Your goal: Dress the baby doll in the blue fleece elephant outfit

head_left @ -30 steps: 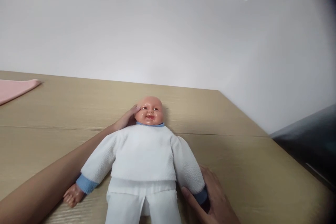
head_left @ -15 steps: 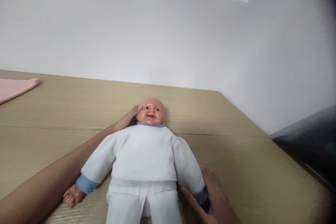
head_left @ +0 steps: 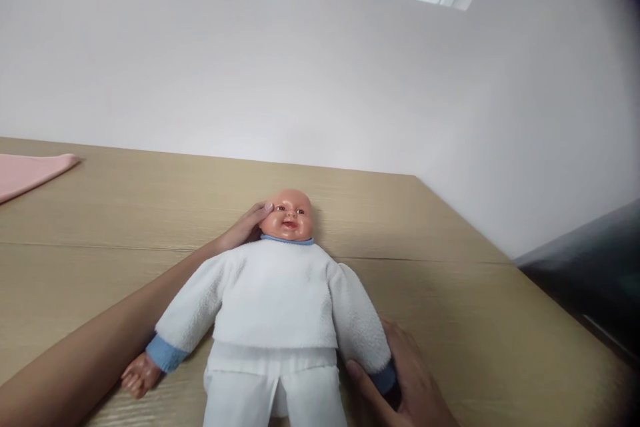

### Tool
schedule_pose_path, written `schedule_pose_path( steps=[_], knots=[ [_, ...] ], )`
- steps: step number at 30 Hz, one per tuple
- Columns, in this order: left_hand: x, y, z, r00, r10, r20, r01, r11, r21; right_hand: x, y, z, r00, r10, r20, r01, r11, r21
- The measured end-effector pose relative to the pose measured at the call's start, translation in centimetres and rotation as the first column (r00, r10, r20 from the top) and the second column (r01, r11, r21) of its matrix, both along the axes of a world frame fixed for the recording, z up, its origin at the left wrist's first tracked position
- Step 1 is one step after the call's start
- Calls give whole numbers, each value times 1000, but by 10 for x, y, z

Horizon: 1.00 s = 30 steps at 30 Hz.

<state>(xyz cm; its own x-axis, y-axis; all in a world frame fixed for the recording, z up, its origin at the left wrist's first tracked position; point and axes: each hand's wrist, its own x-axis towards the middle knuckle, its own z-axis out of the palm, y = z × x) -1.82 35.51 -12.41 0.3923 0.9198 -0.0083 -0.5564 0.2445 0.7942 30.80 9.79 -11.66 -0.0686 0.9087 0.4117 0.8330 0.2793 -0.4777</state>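
A baby doll in a white fleece top, white trousers and blue cuffs lies on its back on the wooden table, head pointing away from me. My left hand reaches along the doll's side and cups the left side of its head, fingers curled round it. At the bottom edge, my right hand grips the doll's sleeve end at the blue cuff, thumb pressed on the fleece.
A pink cloth lies at the table's far left. A white wall runs along the table's back edge and right side. A dark surface sits lower beyond the table's right edge.
My left fingers have crept slightly further onto the doll's cheek. The view has tilted down a little. Doll and right hand stay put.
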Motion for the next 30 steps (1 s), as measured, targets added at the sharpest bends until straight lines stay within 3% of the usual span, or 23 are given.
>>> schedule_pose_path(
  steps=[8,25,30],
  knots=[
    [-1,-3,5,999,-41,-3,41,999,-31,-3,0,10,1000,9,-2,-9,999,-43],
    [1,-14,17,998,-54,30,56,993,-107,-7,-2,20,996,-42,-80,19,965,-260],
    [1,-17,19,998,-64,22,66,992,-109,-6,-2,20,997,-47,-67,28,964,-265]
  ],
)
